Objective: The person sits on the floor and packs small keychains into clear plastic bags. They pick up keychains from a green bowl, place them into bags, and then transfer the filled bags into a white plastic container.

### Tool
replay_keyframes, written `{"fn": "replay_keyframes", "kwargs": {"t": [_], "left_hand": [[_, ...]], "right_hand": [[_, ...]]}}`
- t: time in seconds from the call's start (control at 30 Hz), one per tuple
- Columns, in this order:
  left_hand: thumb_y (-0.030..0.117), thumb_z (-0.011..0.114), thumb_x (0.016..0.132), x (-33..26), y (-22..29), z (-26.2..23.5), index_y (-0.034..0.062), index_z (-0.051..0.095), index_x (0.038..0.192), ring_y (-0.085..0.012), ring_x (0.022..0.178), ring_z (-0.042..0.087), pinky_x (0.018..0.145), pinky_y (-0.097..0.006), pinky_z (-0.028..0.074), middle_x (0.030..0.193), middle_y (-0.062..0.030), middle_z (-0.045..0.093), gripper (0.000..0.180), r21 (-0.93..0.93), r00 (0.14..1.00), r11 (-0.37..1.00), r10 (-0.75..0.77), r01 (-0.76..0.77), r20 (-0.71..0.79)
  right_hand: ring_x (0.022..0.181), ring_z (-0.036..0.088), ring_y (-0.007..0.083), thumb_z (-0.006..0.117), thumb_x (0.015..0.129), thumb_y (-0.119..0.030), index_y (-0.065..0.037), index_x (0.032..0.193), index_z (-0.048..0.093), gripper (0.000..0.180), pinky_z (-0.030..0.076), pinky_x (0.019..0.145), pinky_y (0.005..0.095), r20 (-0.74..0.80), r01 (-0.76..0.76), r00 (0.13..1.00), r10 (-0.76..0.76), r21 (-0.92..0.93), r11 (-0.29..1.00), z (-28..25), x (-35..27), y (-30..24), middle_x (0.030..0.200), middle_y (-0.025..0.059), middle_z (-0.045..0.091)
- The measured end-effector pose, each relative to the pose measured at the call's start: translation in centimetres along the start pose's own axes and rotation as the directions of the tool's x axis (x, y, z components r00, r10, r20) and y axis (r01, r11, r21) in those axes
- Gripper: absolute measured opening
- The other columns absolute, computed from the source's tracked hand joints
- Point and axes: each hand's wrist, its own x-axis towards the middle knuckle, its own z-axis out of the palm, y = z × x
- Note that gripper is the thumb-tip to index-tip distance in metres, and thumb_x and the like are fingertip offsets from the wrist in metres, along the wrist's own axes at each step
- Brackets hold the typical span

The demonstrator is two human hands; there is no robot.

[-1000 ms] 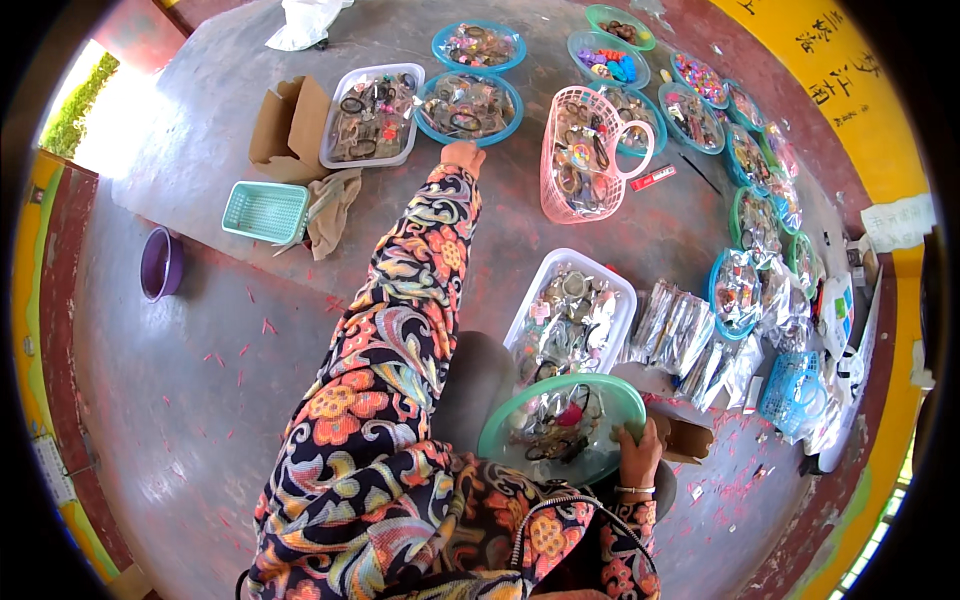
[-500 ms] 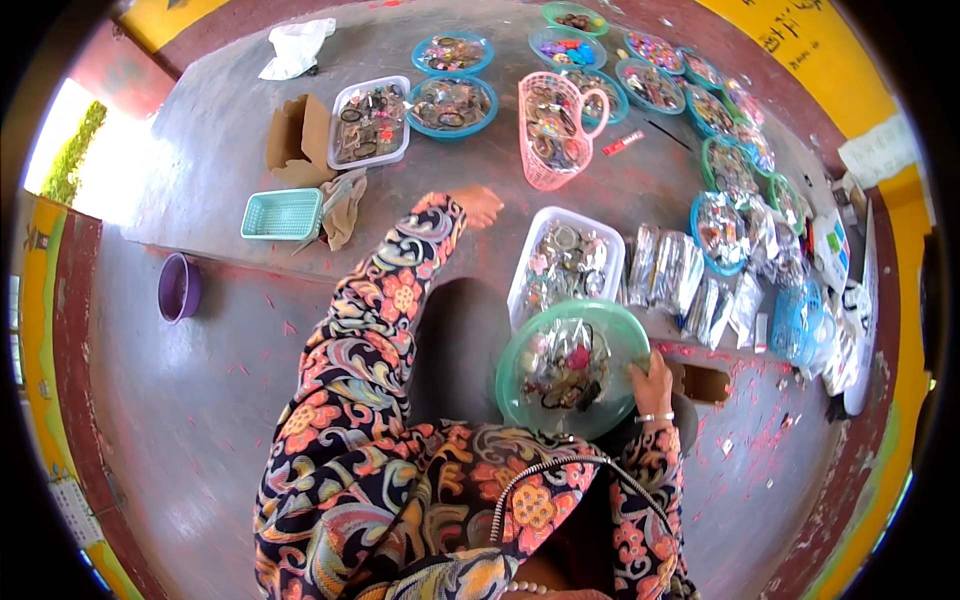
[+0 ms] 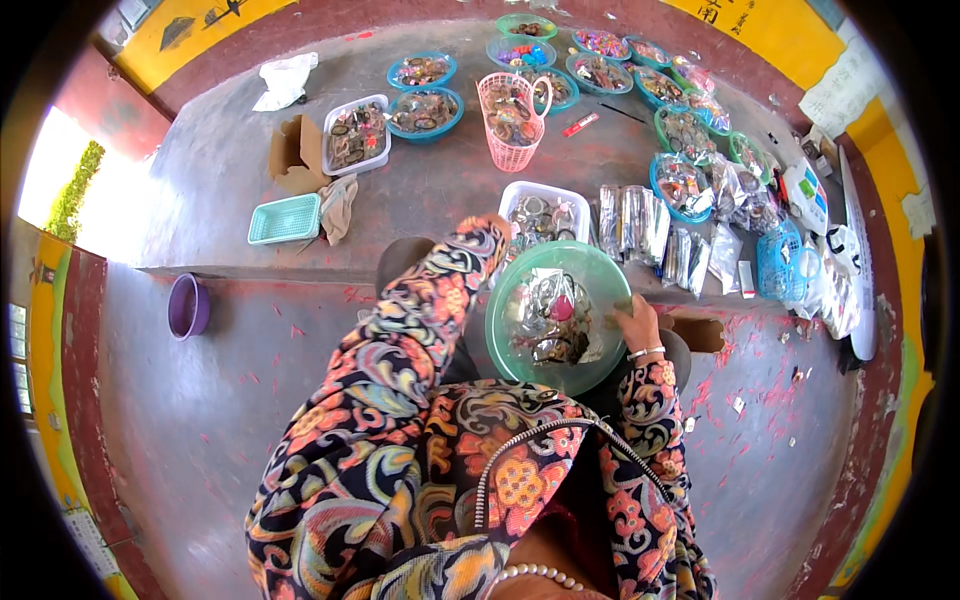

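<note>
In my lap sits a round green plastic basin [image 3: 505, 345], tilted a little towards me. It holds small clear-bagged trinkets [image 3: 560, 308], one of them dark pink. My right hand [image 3: 638, 326], with a pale bangle at the wrist, is closed on the basin's right rim. My left hand [image 3: 488, 226] is at the left side of a white rectangular tray [image 3: 582, 212]; its fingers are too unclear to tell if they grip anything. Bagged bracelets or hair ties [image 3: 541, 218] fill the tray, whose near part is hidden behind the basin.
A pink handled basket [image 3: 514, 158] stands beyond the tray on the raised platform [image 3: 420, 195]. Bundles of clear packets [image 3: 632, 222] lie right of the tray. Round basins of trinkets line the back and right. A turquoise basket [image 3: 285, 220] and cardboard box [image 3: 297, 155] stand left; a purple bucket [image 3: 189, 307] below.
My left hand has come down and right from over the platform to the white tray's left side. My right hand keeps hold of the basin, now a little higher in view.
</note>
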Motion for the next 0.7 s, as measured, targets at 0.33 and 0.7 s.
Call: {"fn": "replay_keyframes", "kwargs": {"t": [0.33,0.7], "left_hand": [[0.037,0.057,0.072,6.7,-19.6,1.3,0.0104,0.042,0.115,-0.0399,0.095,0.048,0.075,-0.052,0.041,0.109,-0.0258,0.046,0.053,-0.594,0.93,0.73,0.354,-0.338,-0.094],[0.013,0.031,0.087,1.2,-26.4,-2.6,0.0042,0.045,0.097,-0.0216,0.084,0.047,0.065,-0.036,0.04,0.093,-0.0091,0.046,0.02,-0.99,0.773,-0.138,-0.631,-0.029,0.066]], "right_hand": [[0.071,0.056,0.0336,0.061,0.067,-0.015,-0.002,0.08,0.053,0.02,0.044,0.063,0.0374,-0.02,0.075,0.997,-0.076,-0.038,0.996,-0.8,-1.0,-1.1,0.073,0.0159,0.058],[0.07,0.055,0.0368,0.06,0.069,-0.016,-0.001,0.081,0.051,0.022,0.042,0.061,0.0398,-0.014,-0.072,0.997,0.071,-0.132,0.989,-0.7,-0.6,-4.1,0.072,0.0188,0.056]]}}
